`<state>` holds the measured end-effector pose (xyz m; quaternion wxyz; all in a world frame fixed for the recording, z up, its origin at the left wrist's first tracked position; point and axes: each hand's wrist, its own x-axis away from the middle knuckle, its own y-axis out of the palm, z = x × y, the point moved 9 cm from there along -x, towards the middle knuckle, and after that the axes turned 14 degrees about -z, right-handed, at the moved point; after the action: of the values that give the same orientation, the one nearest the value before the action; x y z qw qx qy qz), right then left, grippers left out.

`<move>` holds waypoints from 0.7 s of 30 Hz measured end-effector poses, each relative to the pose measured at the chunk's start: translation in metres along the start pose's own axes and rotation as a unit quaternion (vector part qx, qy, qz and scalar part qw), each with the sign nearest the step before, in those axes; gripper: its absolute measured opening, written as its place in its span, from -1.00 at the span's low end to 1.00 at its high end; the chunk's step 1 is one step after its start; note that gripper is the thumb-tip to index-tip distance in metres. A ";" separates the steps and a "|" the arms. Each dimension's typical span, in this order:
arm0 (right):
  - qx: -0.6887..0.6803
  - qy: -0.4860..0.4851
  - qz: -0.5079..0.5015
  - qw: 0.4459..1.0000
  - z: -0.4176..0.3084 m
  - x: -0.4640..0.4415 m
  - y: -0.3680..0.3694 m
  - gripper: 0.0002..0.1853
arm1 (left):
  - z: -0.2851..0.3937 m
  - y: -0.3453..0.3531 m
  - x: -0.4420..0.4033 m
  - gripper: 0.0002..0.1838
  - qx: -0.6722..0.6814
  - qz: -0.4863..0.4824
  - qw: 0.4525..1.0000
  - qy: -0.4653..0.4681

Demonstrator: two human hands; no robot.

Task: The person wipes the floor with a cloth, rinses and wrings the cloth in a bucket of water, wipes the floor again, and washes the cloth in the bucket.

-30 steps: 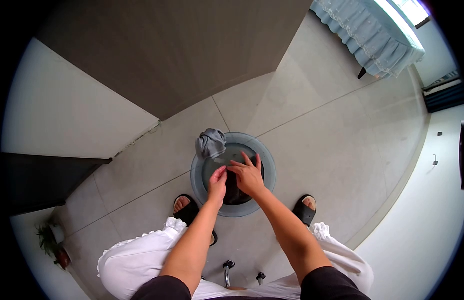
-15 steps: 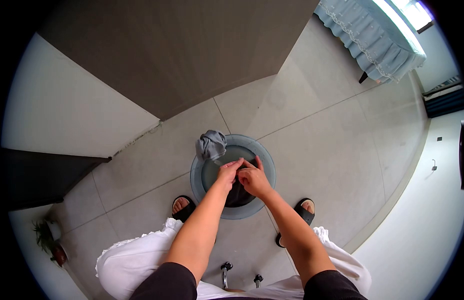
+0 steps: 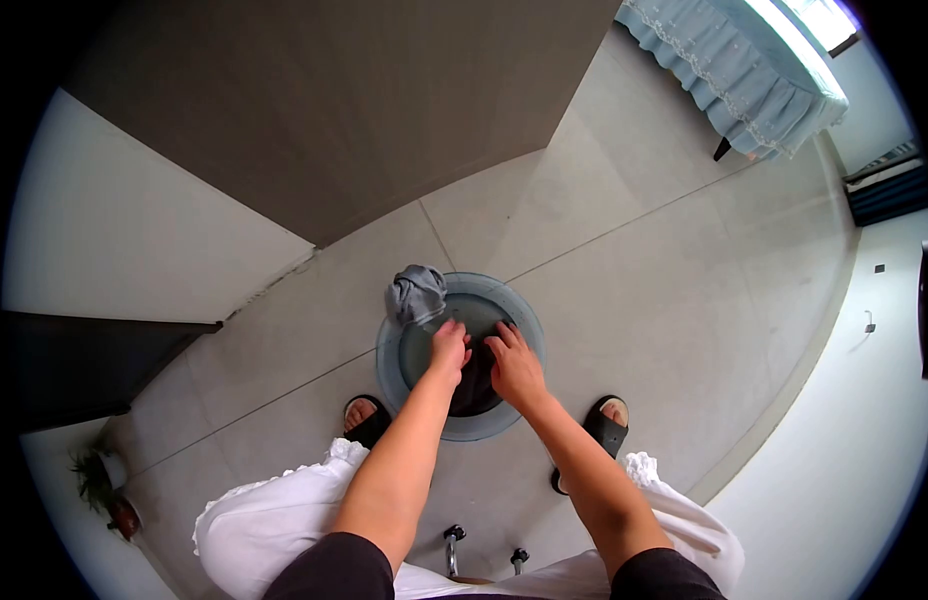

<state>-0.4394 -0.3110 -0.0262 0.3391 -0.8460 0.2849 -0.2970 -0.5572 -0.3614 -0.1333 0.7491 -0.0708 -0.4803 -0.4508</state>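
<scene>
A round grey-blue basin of water stands on the floor between my feet. Soaking in it is a dark cloth, bunched toward the near side. My left hand is over the basin's middle, its fingers closed at the left edge of the dark cloth. To its right, my right hand has bent fingers closed on the other side of the same cloth; the fingertips are partly hidden. A crumpled grey cloth hangs over the basin's far left rim, apart from both hands.
Black sandals are on my feet at either side of the basin. A brown panel rises beyond it. At the far right is furniture with a pale blue frilled cover. A potted plant stands at the left.
My hands, close together at the fingertips before, have moved apart over the dark cloth. The right hand's raised fingers have come down. The grey cloth stays on the rim.
</scene>
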 end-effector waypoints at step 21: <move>-0.319 -0.012 0.040 0.947 -0.088 0.049 0.008 -0.73 | -0.042 0.010 0.065 -0.61 0.250 -0.245 0.928 -0.125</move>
<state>-0.4704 -0.3845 0.0354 0.0659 -0.9015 0.3940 -0.1664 -0.5133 -0.4175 -0.1012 0.5424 0.1829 -0.6693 -0.4736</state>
